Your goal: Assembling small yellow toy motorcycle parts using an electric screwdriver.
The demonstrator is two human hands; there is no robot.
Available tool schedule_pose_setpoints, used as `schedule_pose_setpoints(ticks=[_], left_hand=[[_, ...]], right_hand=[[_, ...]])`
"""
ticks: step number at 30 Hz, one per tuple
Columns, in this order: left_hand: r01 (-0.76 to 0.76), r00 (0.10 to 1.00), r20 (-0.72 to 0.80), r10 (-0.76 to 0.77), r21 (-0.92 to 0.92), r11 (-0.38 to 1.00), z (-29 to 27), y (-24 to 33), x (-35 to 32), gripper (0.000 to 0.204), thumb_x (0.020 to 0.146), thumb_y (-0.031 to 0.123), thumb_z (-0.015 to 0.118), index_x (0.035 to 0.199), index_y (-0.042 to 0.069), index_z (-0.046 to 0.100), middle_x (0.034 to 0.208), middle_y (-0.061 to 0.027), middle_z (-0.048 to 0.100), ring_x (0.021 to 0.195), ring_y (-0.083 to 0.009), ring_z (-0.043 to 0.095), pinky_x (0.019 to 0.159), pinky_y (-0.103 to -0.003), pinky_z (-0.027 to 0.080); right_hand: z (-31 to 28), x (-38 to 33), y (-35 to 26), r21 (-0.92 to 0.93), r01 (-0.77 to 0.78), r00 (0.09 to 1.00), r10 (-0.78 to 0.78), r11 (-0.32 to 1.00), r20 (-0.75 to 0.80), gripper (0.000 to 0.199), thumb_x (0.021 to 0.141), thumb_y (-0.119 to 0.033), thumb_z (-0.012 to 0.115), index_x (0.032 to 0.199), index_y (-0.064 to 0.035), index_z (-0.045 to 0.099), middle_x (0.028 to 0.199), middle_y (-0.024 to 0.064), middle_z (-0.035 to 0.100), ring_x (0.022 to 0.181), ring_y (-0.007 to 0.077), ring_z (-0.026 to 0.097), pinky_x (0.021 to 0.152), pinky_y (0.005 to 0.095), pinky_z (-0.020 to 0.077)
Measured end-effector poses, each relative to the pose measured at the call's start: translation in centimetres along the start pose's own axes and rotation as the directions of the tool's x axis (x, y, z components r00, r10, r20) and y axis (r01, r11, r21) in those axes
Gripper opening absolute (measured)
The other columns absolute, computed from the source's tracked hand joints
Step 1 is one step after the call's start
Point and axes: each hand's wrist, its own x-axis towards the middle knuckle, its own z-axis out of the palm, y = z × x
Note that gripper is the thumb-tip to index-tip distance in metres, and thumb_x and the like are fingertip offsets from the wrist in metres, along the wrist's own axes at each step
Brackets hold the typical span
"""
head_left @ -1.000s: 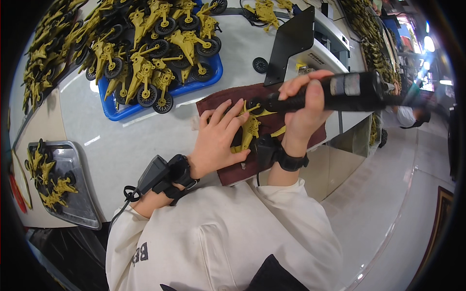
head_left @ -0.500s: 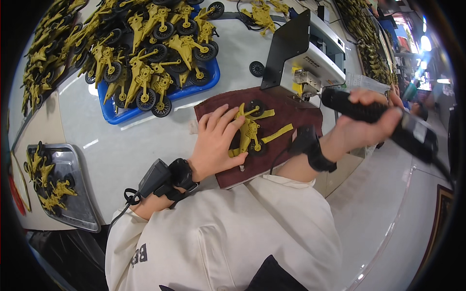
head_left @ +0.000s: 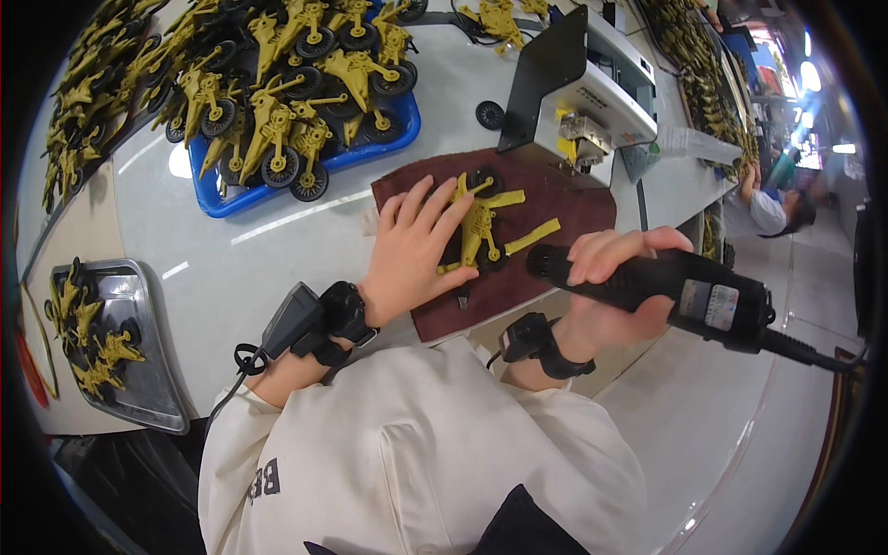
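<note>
Left hand lies flat, fingers spread, on a yellow plastic toy cannon with black wheels, pressing it down onto a dark brown cloth mat spread at the near edge of the white bench. The toy cannon rests roughly at the mat's centre, its long barrel pointing right, partly covered by the fingertips. Right hand is wrapped with fingers pressed together around a black electric screwdriver; the tool is held about level, off the bench edge, its tip end pointing left toward the mat and just short of the toy. A cable leaves its rear end to the right. Both wrists carry black strapped devices. Behind the mat stands a grey and black box-shaped machine. To the left, a blue plastic tray holds a heap of the same yellow wheeled toys. A metal tray at the far left holds a few more yellow parts.
</note>
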Motion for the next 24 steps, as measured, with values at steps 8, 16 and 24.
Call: schedule_pose_setpoints(ticks=[8, 16, 24], left_hand=[[0.005, 1.000, 0.007, -0.004, -0.031, 1.000, -0.3, 0.4, 0.0, 0.089, 0.060, 0.036, 0.078, 0.136, 0.010, 0.041, 0.140, -0.0124, 0.039, 0.131, -0.0341, 0.032, 0.104, -0.047, 0.024], [0.021, 1.000, 0.017, -0.020, -0.032, 0.999, -0.1, 0.3, -0.1, 0.088, 0.059, 0.035, 0.078, 0.136, 0.011, 0.041, 0.139, -0.0118, 0.040, 0.131, -0.0335, 0.032, 0.104, -0.046, 0.024], [0.013, 1.000, 0.009, -0.013, -0.046, 0.999, -0.1, 0.1, 0.1, 0.089, 0.059, 0.035, 0.079, 0.136, 0.011, 0.041, 0.136, -0.0115, 0.042, 0.129, -0.0332, 0.033, 0.103, -0.046, 0.024]], right_hand=[[-0.7, -1.8, 0.9, 0.047, -0.040, 0.998, 0.043, 0.998, -0.055, 0.064, 0.082, -0.050, 0.065, 0.112, -0.0018, 0.036, 0.065, 0.0105, 0.055, 0.049, 0.0211, 0.052, 0.051, 0.0330, 0.0443], [-0.8, -1.8, 3.1, 0.083, -0.091, 0.990, 0.099, 0.992, -0.101, 0.057, 0.082, -0.040, 0.067, 0.113, -0.0022, 0.038, 0.067, 0.0106, 0.055, 0.053, 0.0200, 0.053, 0.053, 0.0326, 0.0458], [-0.2, -2.3, 3.7, 0.031, -0.085, 0.996, 0.086, 0.996, -0.040, 0.049, 0.080, -0.038, 0.068, 0.106, -0.0043, 0.043, 0.065, 0.0094, 0.053, 0.050, 0.0196, 0.050, 0.052, 0.0330, 0.0447]])
